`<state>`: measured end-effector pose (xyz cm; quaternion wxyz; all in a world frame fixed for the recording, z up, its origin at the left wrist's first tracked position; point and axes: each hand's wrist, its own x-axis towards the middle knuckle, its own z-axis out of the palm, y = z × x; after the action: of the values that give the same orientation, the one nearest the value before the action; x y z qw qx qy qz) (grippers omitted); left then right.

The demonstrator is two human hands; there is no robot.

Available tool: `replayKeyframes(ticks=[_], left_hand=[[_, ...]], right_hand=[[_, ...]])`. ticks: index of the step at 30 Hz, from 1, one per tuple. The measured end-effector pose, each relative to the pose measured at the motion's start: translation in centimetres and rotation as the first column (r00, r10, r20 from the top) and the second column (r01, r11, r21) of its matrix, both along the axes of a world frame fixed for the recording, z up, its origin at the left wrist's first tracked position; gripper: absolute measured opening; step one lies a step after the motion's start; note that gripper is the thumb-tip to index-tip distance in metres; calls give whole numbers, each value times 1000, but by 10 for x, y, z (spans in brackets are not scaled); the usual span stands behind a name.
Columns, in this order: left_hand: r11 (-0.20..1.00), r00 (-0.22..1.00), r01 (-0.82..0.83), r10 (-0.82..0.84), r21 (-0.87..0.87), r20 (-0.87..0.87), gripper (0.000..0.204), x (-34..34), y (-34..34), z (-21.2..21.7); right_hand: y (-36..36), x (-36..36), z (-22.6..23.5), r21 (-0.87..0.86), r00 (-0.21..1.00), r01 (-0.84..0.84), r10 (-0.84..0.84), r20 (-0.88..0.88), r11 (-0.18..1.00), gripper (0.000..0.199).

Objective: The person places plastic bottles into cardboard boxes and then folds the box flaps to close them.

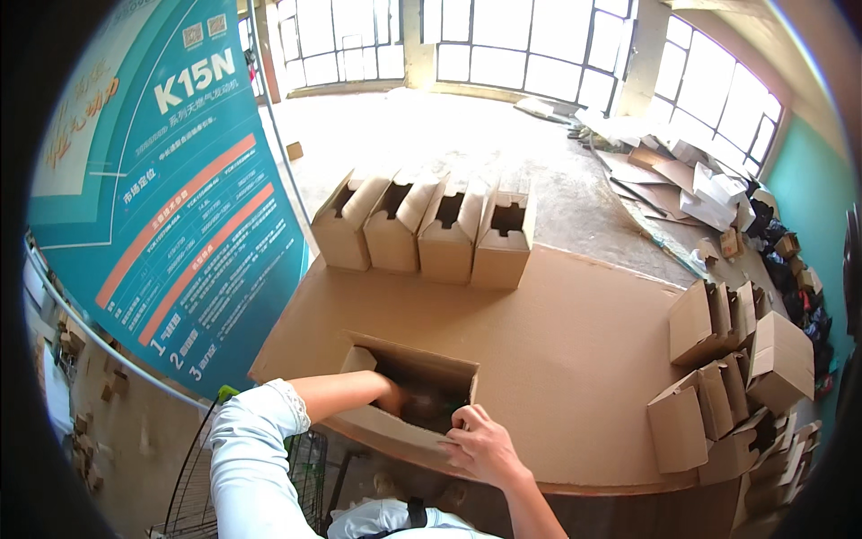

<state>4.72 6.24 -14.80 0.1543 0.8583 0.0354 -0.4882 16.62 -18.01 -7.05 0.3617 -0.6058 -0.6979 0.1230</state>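
1. Right hand (485,445): fingers bent, gripping the rim of the open carton (386,429) at its near right corner.
2. Left hand (388,393): reaches inside the carton past the wrist. Whether it is open or closed cannot be told; the carton's contents are too dark to identify.
3. The carton sits at the near edge of the brown tabletop (584,359), in front of the person. Judged risk: a downward press or pull on the near wall could tip it off that edge.
4. Judged risk: uneven force from the right hand could bend or tear the rim, the cardboard being thin.
5. Judged risk: the left forearm, lying across the left end, could snag or crease that wall on withdrawal.
6. Beyond, four cartons (446,258) stand side by side at the far left; a hard shove forward could disturb them.
7. To the right, more cartons (680,431) crowd together, well apart from both hands.
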Motion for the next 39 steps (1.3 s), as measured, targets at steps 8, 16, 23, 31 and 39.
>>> replayKeyframes(ticks=[8, 16, 23, 31, 39], left_hand=[[931, 792, -359, 343, -67, 505, 43, -38, -34, 110], [202, -683, -621, 334, -757, 649, 26, -301, -103, 50], [-685, -627, -702, 464, -196, 626, 50, -549, -187, -231], [-515, -371, -856, 669, 42, 643, 72, -570, -104, -312], [-242, -73, -928, 864, 283, 499, 60, -590, -61, -348]], right_hand=[[0, -20, -12, 19, 988, 134, -132, -74, 991, 26], [8, -14, 20, -276, 998, 36, -22, 52, 961, 21], [39, -23, 45, -524, 988, 112, -39, 148, 844, 18], [23, -49, 43, -402, 904, 327, -159, 396, 855, 32], [24, -81, 41, -251, 830, 464, -318, 459, 850, 25]])
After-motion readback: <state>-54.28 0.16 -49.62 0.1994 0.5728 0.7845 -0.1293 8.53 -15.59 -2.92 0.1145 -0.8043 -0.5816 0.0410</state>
